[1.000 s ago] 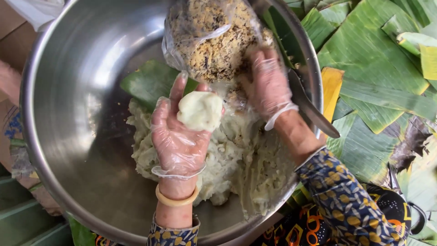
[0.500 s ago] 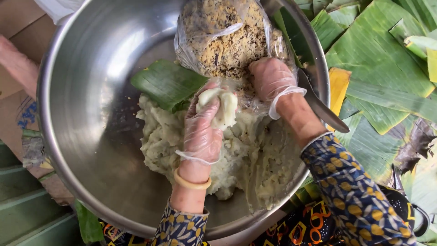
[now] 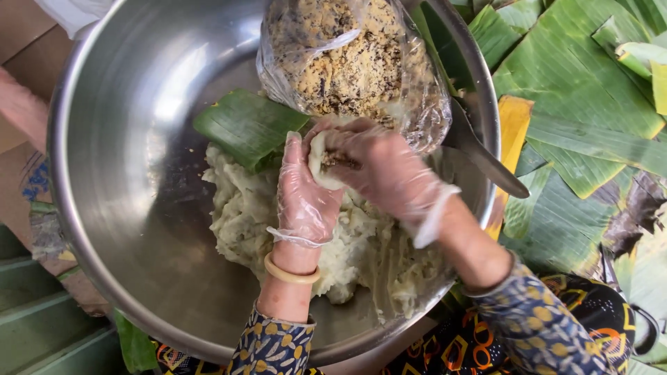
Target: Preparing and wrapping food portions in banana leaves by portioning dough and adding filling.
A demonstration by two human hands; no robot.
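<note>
Dough patty [image 3: 318, 161]: a pale, flattened piece cupped in the left hand [image 3: 303, 198], held over the middle of the steel bowl [image 3: 104, 208], above the dough mass [image 3: 278, 222] that lies toward the bowl's near-right wall. I judge it soft, light and sticky, easily torn or squashed; it would take support from beneath across the whole palm, not a pinch at the edge. A bit of brown crumbly filling [image 3: 338, 161] shows in its centre. Left hand: palm turned up and toward the right, fingers half curled around the patty, wrist straight, a pale bangle [image 3: 290, 273] on the wrist. Right hand [image 3: 385, 170]: reaches across from the right, palm down, fingers bent and pressed onto the filling and the patty's rim; I cannot see how much filling they hold beneath them. Both hands wear thin clear plastic gloves, which I expect slide a little on wet dough. A clear bag of brown filling [image 3: 354, 62] rests against the bowl's far-right wall, just beyond the hands. A folded green leaf piece [image 3: 243, 125] lies in the bowl touching the dough mass at its far-left side. A knife [image 3: 486, 156] rests over the bowl's right rim. Banana leaves [image 3: 590, 83] are spread beyond the right rim.
</note>
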